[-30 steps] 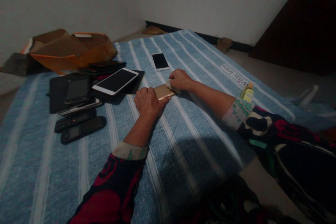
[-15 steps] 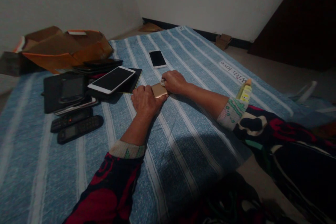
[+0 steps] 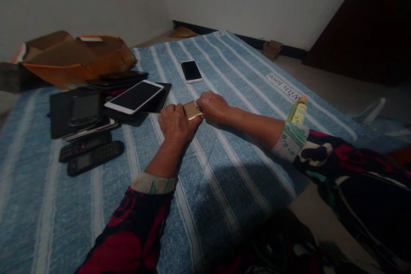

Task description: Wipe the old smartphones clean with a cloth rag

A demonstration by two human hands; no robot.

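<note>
**Gold phone held between two closed hands on the blanket**

A gold phone is seen lying flat on a blue striped blanket, caught between both hands. The left hand is laid palm down over the phone's near end, its fingers curled and pressed together around the edge, so that only a short stretch of the gold back is left showing. The right hand is drawn into a loose fist and pressed down on the phone's far end, knuckles up. A small pale scrap is glimpsed at its fingertips, but what it is cannot be told. The two hands are almost touching across the phone.

Just beyond the right hand, a white-framed phone is laid screen up. Beside and beyond the left hand, on its outer side, a white tablet is propped on a heap of dark devices. Two keypad phones are set nearer the person than that heap. Farther out on the same side, an orange cardboard box is found. Near the right forearm, well apart from the hand, a yellow bottle is stood upright.
</note>
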